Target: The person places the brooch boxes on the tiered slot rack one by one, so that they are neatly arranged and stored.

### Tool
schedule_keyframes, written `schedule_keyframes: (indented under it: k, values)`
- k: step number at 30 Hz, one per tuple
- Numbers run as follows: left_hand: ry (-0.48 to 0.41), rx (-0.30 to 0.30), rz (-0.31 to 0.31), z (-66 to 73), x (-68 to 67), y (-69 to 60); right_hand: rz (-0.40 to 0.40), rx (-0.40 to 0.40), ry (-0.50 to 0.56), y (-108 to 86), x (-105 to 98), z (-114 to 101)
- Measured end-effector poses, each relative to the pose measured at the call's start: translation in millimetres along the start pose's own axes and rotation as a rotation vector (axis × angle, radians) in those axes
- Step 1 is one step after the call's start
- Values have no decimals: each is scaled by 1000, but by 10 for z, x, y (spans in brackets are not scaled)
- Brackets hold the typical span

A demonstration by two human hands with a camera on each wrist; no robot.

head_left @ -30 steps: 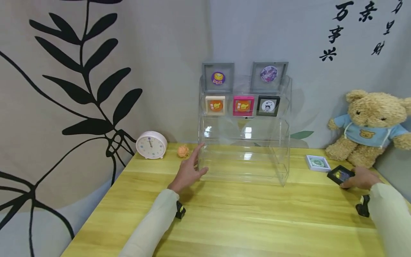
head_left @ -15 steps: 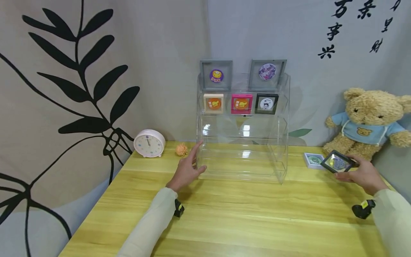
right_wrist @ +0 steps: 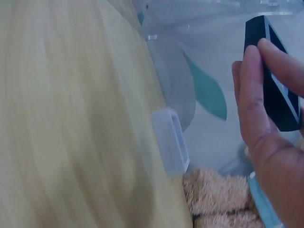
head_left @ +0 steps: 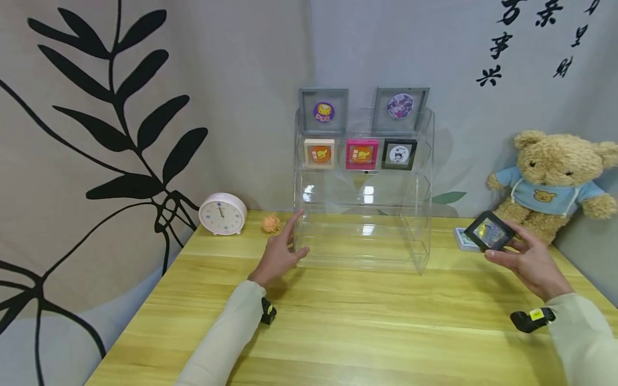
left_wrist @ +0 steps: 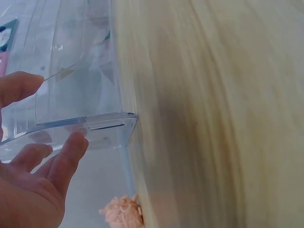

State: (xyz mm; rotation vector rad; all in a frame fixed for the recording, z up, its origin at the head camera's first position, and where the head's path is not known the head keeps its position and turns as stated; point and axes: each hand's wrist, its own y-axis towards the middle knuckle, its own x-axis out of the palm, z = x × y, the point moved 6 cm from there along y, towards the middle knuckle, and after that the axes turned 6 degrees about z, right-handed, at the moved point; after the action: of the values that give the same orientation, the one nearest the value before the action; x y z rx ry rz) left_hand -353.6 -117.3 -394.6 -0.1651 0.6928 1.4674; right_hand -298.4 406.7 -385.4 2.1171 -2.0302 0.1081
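In the head view my right hand [head_left: 533, 262] pinches a small black square display frame [head_left: 488, 234] at its right edge, between thumb and fingers. Held tilted above the table, the frame [right_wrist: 271, 71] appears edge-on in the right wrist view. Partly behind it, a white frame [head_left: 464, 241] lies on the tabletop. My left hand [head_left: 276, 257] is at the left side of a clear tiered display stand [head_left: 362, 236]. Its fingers are outside the side panel, with the thumb on the inner side; contact is hard to make out in the left wrist view [left_wrist: 42, 185].
Two grey frames, one at left [head_left: 323, 111] and one at right [head_left: 401, 111], occupy the stand's top tier. Below are cream [head_left: 319, 154], pink [head_left: 361, 155] and black [head_left: 399, 154] frames. Around it: a clock [head_left: 222, 214], an orange pompom [head_left: 271, 223], a teddy bear [head_left: 550, 179].
My right hand has lifted the black frame off the table and moved it left, tilting its face toward the head camera. The left hand stays beside the stand. The head view has shifted slightly.
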Motion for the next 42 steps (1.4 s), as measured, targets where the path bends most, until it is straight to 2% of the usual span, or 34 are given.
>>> schedule_keyframes:
  k: [3, 8, 11, 13, 18, 24, 29, 33, 38, 42]
  values:
    - [4, 5, -1, 4, -11, 9, -41, -38, 30, 11, 120, -57]
    - [11, 16, -1, 24, -31, 25, -166, -98, 68, 33, 368, -193]
    - [10, 9, -6, 26, -34, 24, -212, -100, 84, 39, 513, -263]
    - [11, 4, -11, 25, -32, 22, -210, -93, 74, 48, 592, -304]
    - [20, 1, -2, 29, -38, 14, -132, -110, -71, 100, 778, -398]
    - [-5, 8, 1, 37, -25, 6, -129, -129, -190, 185, 1013, -469]
    - [-4, 0, -12, 6, 15, 6, -79, -122, -436, 295, 1225, -542]
    - [-11, 7, -12, -6, 30, 9, -68, -123, -572, 401, 1442, -637]
    - [-5, 1, -6, -8, 19, 12, -62, -158, -634, 558, 1728, -772]
    - [6, 3, -4, 0, -1, 13, -52, -181, -616, 682, 1946, -856]
